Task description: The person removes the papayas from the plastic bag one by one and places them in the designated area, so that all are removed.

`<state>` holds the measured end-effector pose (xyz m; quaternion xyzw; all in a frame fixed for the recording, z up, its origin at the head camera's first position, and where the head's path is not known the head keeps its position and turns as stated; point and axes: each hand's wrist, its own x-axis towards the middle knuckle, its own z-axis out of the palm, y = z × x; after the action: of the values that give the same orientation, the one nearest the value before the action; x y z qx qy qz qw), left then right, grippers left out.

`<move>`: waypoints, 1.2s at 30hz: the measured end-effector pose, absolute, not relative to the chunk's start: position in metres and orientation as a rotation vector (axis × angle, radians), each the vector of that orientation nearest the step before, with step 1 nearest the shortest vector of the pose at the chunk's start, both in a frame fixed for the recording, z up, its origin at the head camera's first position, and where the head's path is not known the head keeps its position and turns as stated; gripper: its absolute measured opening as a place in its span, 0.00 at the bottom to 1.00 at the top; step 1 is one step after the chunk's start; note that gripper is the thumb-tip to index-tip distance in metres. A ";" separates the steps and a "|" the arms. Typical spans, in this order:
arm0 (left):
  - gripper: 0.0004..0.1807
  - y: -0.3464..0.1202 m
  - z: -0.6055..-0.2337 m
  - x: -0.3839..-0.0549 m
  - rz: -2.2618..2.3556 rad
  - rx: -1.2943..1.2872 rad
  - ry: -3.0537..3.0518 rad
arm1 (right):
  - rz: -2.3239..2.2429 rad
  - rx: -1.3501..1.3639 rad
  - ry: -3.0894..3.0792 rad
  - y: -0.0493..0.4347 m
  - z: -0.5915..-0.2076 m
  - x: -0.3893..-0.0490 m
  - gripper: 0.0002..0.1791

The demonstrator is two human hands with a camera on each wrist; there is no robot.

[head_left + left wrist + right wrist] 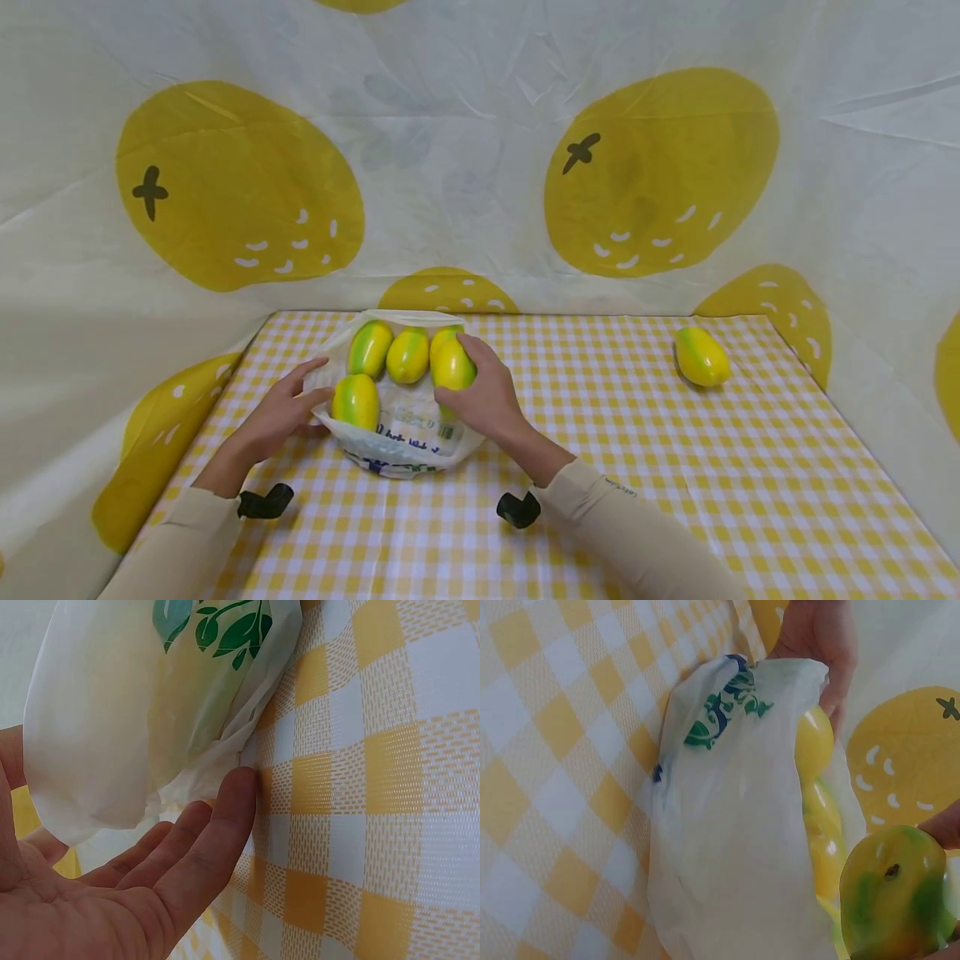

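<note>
A white plastic bag (pixel 408 458) lies with its mouth spread, and several yellow-green mangoes (pixel 356 402) are inside. Over the bag's right side my right hand (pixel 483 387) grips a mango (pixel 452 363) between thumb and fingers; its stem end faces the right wrist view. My left hand (pixel 281 412) is at the bag's left rim with thumb and fingers apart. In the left wrist view the fingers (pixel 232 799) extend loosely along the outside of the bag (pixel 97 742), low near the tablecloth. Part of the thumb is hidden behind the plastic there.
One more mango (pixel 702 357) lies apart at the back right of the table. A yellow-and-white checked tablecloth (pixel 600 392) covers the tabletop. Behind it hangs a pale curtain (pixel 457 167) with large yellow fruit prints, reaching down to the table's back edge.
</note>
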<state>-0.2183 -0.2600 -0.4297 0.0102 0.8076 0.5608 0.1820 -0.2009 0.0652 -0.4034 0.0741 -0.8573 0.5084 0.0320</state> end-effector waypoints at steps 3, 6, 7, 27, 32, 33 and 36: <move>0.41 -0.260 -0.430 -0.219 1.583 0.029 2.279 | 1.568 0.219 -2.631 0.071 -0.402 -0.203 0.47; 0.42 -0.260 -0.431 -0.220 1.573 0.028 2.286 | 1.578 0.215 -2.620 0.076 -0.400 -0.206 0.47; 0.42 -0.260 -0.431 -0.220 1.568 0.026 2.290 | 1.576 0.209 -2.621 0.078 -0.400 -0.207 0.47; 0.42 -0.260 -0.433 -0.218 1.581 0.037 2.289 | 1.505 0.151 -2.658 0.110 -0.389 -0.221 0.49; 0.42 -0.260 -0.433 -0.219 1.582 0.038 2.289 | 1.476 0.116 -2.675 0.121 -0.391 -0.225 0.48; 0.42 -0.260 -0.433 -0.219 1.582 0.037 2.288 | 1.466 0.112 -2.679 0.122 -0.391 -0.225 0.47; 0.42 -0.260 -0.432 -0.219 1.580 0.031 2.290 | 1.443 0.103 -2.689 0.127 -0.392 -0.226 0.48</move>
<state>-0.2187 -0.2605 -0.4323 0.0110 0.8099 0.5587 0.1786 -0.2258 0.1270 -0.3924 0.0336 -0.8797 0.4722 0.0439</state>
